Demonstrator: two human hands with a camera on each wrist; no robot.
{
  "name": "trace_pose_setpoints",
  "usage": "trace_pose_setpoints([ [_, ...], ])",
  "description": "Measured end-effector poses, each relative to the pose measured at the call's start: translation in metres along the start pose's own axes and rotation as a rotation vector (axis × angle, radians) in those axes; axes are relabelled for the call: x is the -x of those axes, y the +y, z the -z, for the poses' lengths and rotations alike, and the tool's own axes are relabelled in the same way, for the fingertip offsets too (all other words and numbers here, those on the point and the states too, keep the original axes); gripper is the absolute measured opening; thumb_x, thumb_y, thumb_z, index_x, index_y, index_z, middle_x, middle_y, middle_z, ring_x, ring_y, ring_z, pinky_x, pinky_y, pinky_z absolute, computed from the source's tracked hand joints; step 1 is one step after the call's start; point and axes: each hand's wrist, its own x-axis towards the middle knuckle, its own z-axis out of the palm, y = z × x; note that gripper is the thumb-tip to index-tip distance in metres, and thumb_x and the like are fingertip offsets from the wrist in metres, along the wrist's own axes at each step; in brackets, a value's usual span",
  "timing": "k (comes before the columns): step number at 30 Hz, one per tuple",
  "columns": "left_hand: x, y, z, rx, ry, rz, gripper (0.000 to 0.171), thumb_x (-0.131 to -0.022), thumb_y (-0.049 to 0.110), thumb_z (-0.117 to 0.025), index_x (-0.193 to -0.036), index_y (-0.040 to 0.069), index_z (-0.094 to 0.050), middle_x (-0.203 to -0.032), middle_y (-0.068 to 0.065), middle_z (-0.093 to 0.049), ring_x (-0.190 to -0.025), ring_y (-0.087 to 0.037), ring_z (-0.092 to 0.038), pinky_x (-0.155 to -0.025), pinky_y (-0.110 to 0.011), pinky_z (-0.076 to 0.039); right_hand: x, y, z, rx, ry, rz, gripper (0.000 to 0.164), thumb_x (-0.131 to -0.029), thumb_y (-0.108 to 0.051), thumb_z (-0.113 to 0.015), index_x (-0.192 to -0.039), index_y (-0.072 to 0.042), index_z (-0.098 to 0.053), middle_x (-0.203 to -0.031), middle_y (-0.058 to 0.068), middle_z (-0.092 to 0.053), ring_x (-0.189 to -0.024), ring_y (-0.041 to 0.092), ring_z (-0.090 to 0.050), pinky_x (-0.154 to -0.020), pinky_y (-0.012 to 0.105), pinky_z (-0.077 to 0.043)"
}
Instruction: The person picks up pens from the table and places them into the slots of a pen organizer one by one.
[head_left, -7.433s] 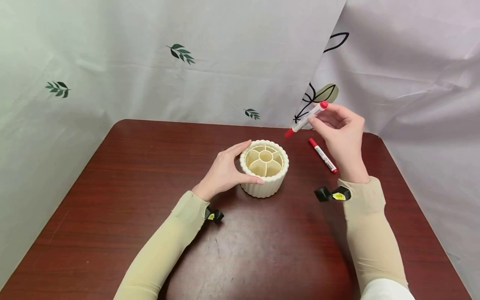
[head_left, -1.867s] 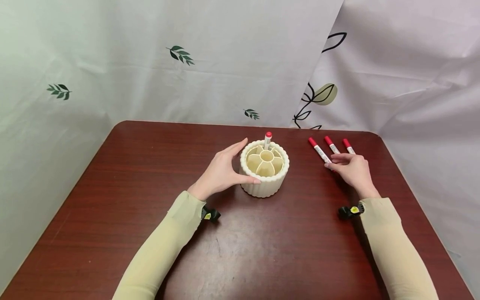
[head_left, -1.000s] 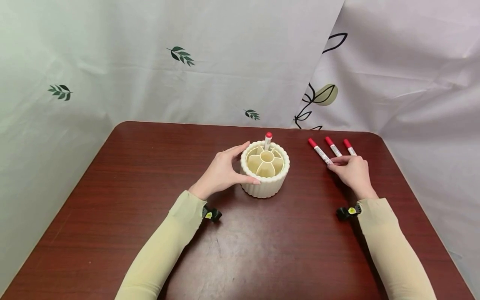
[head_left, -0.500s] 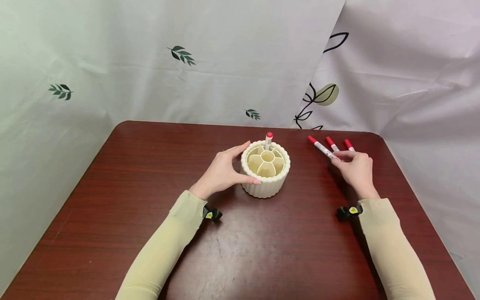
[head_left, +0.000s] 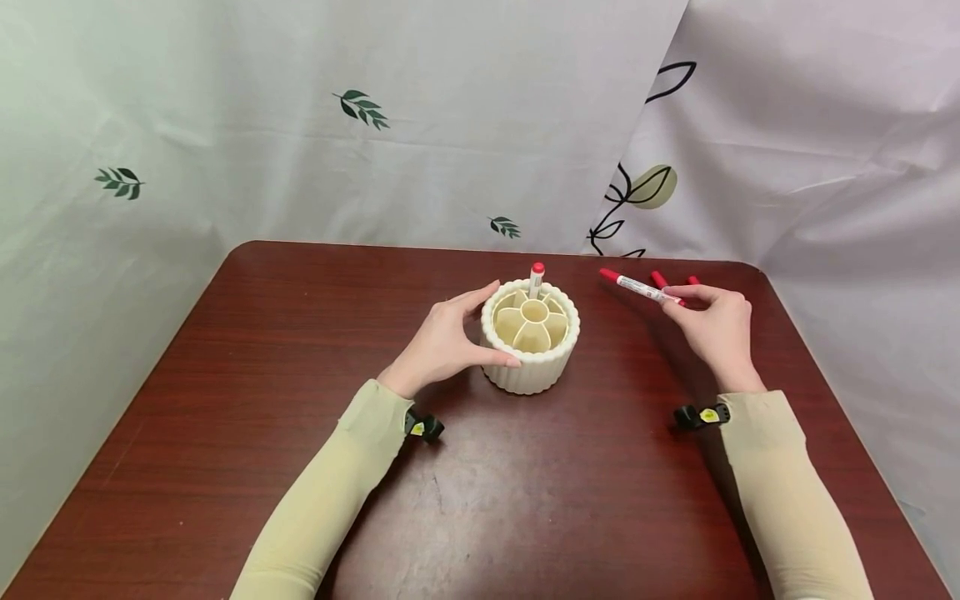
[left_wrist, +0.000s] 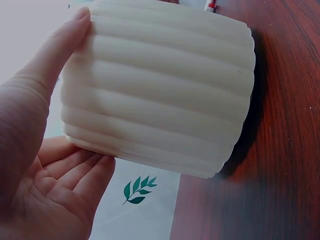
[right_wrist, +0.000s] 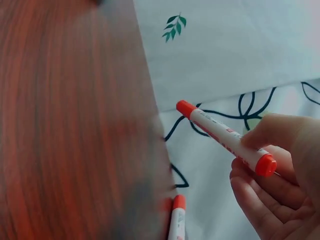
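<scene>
Here, marker (head_left: 636, 286) in right hand (head_left: 716, 332), holder (head_left: 532, 374) in left hand (head_left: 439, 345).

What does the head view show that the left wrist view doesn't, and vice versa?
Only the head view: the compartments inside the pen holder and the right hand pinching a marker.

Only the left wrist view: the palm side of the left hand, fingers side by side against the pen holder.

Both: the left hand gripping the ribbed pen holder, the reddish-brown table, the leaf-print cloth, and some marker, unclear which in the wrist view.

Left hand (head_left: 438, 343) grips, thumb (left_wrist: 60, 52) spread wide — right hand (head_left: 712, 331) pinches.
</scene>
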Motion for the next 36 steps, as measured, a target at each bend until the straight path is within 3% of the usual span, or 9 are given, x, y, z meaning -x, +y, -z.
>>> trace_pose_setpoints([
  [7,-0.001,0.0,0.001,-0.012,0.001,-0.009,0.113,-0.063,0.05,-0.096,-0.156,0.012,-0.043,-0.151,0.003,-0.049,-0.128,-0.006,-0.053,-0.105,-0.029,-0.043,-0.001,-0.01,0.002,-0.051,0.006,-0.012,0.033,-0.09,-0.034,-0.076,-0.107,-0.006,-0.081,-0.097,0.015,-0.073,-0.096,0.017,-0.055,-0.074,0.025,-0.039],
  [13,-0.001,0.0,0.0,-0.008,-0.003,0.001,0.113,-0.064,0.05,-0.096,-0.156,0.013,-0.043,-0.152,0.003,-0.049,-0.129,-0.007,-0.053,-0.106,-0.031,-0.042,-0.001,-0.014,0.004,-0.128,0.009,0.013,0.025,-0.089,-0.029,-0.079,-0.104,-0.01,-0.082,-0.078,-0.012,-0.072,-0.078,0.01,-0.055,-0.063,0.022,-0.038],
  [15,0.0,0.0,0.0,-0.003,-0.005,0.004,0.113,-0.063,0.05,-0.096,-0.156,0.013,-0.043,-0.152,0.003,-0.049,-0.13,-0.007,-0.052,-0.107,-0.031,-0.042,0.0,-0.016,0.005,-0.17,0.005,0.013,0.024,-0.088,-0.027,-0.08,-0.105,-0.01,-0.082,-0.08,-0.017,-0.072,-0.075,0.007,-0.057,-0.061,0.019,-0.039],
  [20,0.0,0.001,0.0,0.0,-0.007,0.005,0.113,-0.063,0.049,-0.096,-0.156,0.013,-0.043,-0.151,0.003,-0.05,-0.129,-0.007,-0.053,-0.107,-0.032,-0.042,0.0,-0.023,0.006,-0.283,-0.003,0.013,0.026,-0.087,-0.021,-0.082,-0.108,-0.005,-0.08,-0.09,-0.01,-0.075,-0.069,0.004,-0.062,-0.059,0.014,-0.046],
  [36,0.0,0.0,0.001,0.005,-0.006,0.001,0.114,-0.063,0.05,-0.096,-0.156,0.013,-0.043,-0.151,0.004,-0.049,-0.128,-0.004,-0.053,-0.107,-0.029,-0.041,-0.012,-0.064,0.021,-0.533,0.059,0.011,0.03,-0.08,-0.003,-0.085,-0.109,0.003,-0.078,-0.084,-0.006,-0.074,-0.072,0.005,-0.07,-0.07,0.015,-0.052],
])
